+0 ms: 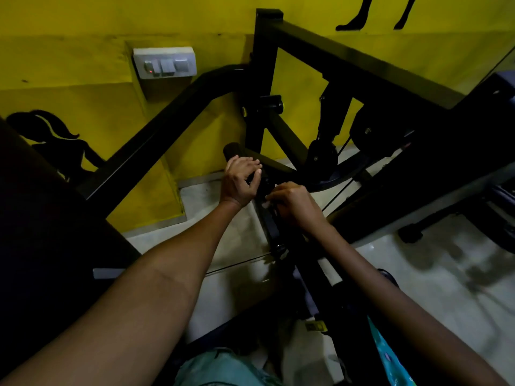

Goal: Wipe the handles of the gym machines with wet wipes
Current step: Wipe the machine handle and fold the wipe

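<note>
A black machine handle (231,150) with a round padded end juts out in the middle of the view, and its bar (274,232) runs down toward me. My left hand (240,181) grips the handle just below the padded end, thumb underneath and fingers over the top. My right hand (294,204) is curled round the bar a little lower and to the right. A small pale scrap (267,203) shows at its fingertips; I cannot tell whether it is a wet wipe. The part of the handle between my hands is mostly hidden.
The machine's black frame (263,79) rises behind the handle, with pulleys and a cable (320,154) to the right. A switch plate (164,62) sits on the yellow wall. Dark equipment (41,232) fills the left. Pale tiled floor (432,274) lies below.
</note>
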A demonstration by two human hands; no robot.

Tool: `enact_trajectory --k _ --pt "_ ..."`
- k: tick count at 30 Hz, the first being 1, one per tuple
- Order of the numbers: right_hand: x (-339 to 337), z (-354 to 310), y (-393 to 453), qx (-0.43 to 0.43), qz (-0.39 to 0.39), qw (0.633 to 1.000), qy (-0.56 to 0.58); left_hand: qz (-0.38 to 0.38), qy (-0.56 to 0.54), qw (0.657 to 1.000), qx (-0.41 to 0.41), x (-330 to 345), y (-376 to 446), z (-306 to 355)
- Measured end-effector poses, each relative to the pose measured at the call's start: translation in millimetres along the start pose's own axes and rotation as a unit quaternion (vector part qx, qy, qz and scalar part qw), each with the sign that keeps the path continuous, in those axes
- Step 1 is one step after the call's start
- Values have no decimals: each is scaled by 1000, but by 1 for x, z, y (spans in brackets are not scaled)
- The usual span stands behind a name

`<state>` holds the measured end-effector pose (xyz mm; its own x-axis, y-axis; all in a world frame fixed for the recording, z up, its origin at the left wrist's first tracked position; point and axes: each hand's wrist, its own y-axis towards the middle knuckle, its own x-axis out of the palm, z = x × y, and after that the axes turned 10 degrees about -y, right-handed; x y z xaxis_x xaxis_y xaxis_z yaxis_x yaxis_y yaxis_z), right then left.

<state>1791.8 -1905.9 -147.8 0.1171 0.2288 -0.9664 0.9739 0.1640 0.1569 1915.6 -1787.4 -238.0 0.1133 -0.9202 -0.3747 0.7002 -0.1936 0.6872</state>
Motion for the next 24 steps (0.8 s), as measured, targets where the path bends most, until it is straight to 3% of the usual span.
enact_trajectory --k 5,11,16,21,24 --pt "0 0 -32 -51 -51 997 -21 8 -1 1000 -4 0 0 1" --pt "-6 5 -23 -11 7 1000 9 6 1 1000 -5 1 0 2" --pt "-8 0 -44 -45 -24 999 12 8 1 1000 -11 0 0 3" --pt "-8 16 -39 12 28 999 41 6 -3 1000 -17 0 1 4" --pt "-2 2 -38 17 11 999 33 5 -3 1000 -14 0 -1 2"
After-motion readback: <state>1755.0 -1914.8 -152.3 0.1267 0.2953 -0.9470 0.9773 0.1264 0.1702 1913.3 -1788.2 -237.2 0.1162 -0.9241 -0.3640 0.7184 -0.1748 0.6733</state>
